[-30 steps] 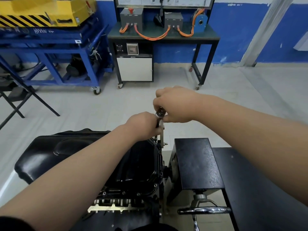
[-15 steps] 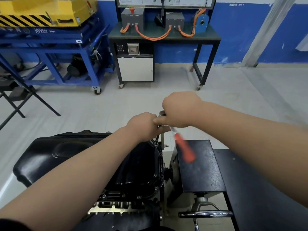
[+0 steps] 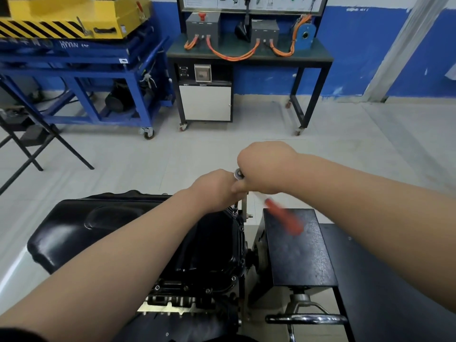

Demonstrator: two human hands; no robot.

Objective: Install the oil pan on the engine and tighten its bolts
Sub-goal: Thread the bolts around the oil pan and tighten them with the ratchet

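Over oil pan (image 3: 118, 223) rim, left hand (image 3: 214, 186) and right hand (image 3: 266, 166) grip ratchet (image 3: 283, 218)

Blue wall (image 3: 357, 50); pale tiled floor (image 3: 172, 156); wheeled workbench (image 3: 249, 58); blue cart (image 3: 81, 70).

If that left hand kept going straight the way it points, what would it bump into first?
Probably the round silver ratchet head, beyond the left hand, and the right hand gripping that orange-handled tool; they look nearly touching, though depth is unclear.
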